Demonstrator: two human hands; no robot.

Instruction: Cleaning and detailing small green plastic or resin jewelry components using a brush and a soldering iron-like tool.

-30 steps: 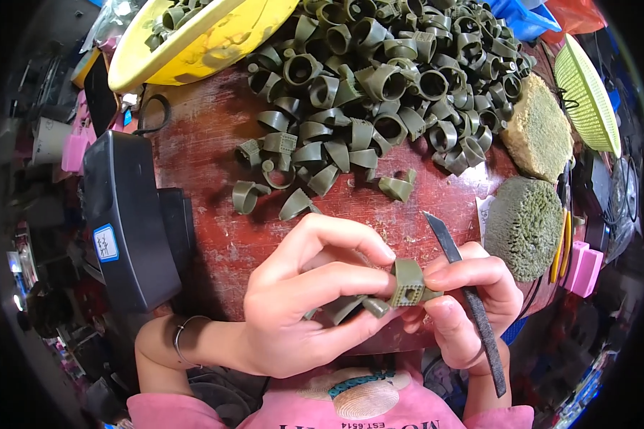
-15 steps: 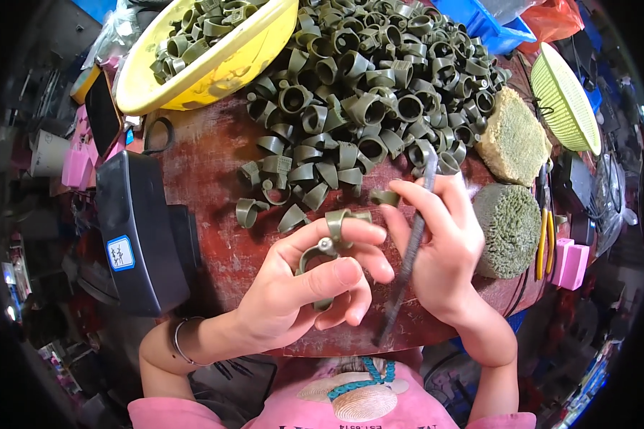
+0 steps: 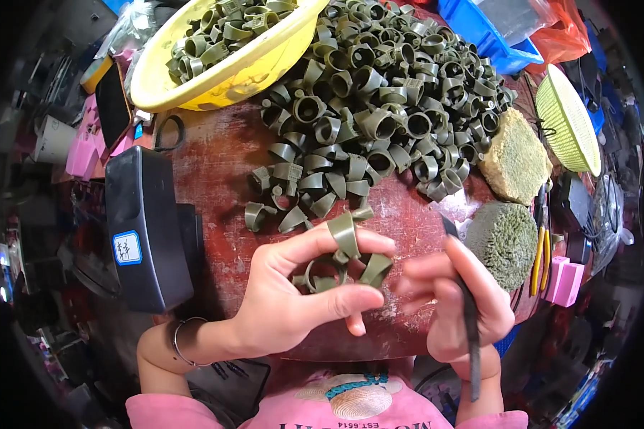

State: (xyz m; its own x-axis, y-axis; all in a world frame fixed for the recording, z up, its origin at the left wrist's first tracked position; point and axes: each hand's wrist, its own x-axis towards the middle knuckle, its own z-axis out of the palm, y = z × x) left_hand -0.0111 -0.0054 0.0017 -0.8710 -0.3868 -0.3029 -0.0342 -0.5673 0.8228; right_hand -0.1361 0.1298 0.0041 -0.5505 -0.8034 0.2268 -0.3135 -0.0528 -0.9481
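Note:
My left hand (image 3: 286,300) is closed around several olive-green rings. One broad ring (image 3: 343,236) sits about the index finger; another ring (image 3: 375,270) is pinched near the thumb tip, and more lie against the palm. My right hand (image 3: 472,307), slightly blurred, grips a long, slim dark bar-shaped tool (image 3: 470,322) that hangs down past the wrist. Its fingertips are near the left hand's rings but apart from them. Beyond both hands spreads a large heap of similar rings (image 3: 379,121), with a few loose ones at its near edge.
A yellow basin (image 3: 215,89) of rings stands far left, a black box-shaped device (image 3: 147,229) at left. On the right are two rough-topped blocks, one tan (image 3: 515,157), one grey-green (image 3: 504,243), yellow-handled pliers (image 3: 541,261) and a light-green basket (image 3: 567,121). A blue bin (image 3: 490,43) stands behind.
My right hand has come back from the heap's near edge, lower and to the right, swinging the tool. The ring it pinched is out of its fingers; the left hand now has another ring at its thumb.

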